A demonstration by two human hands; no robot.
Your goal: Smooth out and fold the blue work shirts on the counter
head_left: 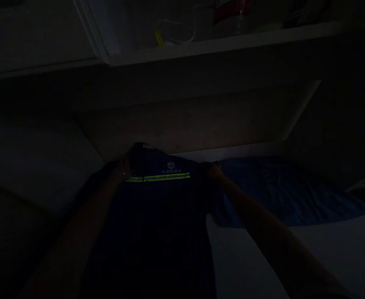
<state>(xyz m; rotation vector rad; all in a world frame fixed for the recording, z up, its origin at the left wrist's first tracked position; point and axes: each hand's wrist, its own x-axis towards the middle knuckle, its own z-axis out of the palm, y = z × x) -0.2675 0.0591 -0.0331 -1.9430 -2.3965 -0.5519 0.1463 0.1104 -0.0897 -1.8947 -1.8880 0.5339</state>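
Observation:
A dark navy work shirt [157, 220] is spread in front of me, with a yellow-green reflective stripe, a pale printed emblem and lettering on its chest. Its collar end points away from me, with a small light label showing there. At the shirt's left shoulder area, my left hand [125, 168] is closed on the fabric. My right hand [215, 171] grips the opposite shoulder, its fingers partly lost in the dark. Beside the right hand lies a blue cloth [272, 193], wrinkled and stretching off to the right.
Very little light falls here. A pale surface [247, 257] lies under the cloths, and a panel [182, 128] stands behind them. Overhead runs a shelf [219, 45] holding a white cable [182, 41] with a yellow piece [159, 38] and a red package [230, 11].

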